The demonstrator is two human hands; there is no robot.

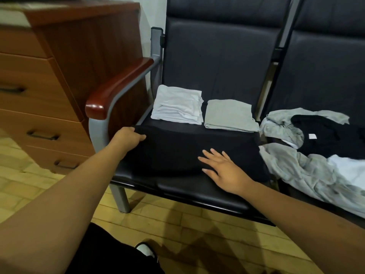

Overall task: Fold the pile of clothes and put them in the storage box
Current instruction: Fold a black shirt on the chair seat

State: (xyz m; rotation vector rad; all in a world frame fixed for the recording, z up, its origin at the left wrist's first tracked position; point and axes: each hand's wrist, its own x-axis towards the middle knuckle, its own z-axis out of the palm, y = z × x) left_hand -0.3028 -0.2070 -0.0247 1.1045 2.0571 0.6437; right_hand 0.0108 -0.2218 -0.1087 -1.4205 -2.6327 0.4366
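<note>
Seat, two folded stacks, one black garment, one loose pile

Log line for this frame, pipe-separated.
folding black garment on seat | left hand grips its edge | right hand flat on it | white stack, grey stack folded | pile unfolded

Office or waiting room, likely. Linked black padded seats on grey metal frame, wooden armrest; reddish wood drawer cabinet alongside; yellowish plank floor.
</note>
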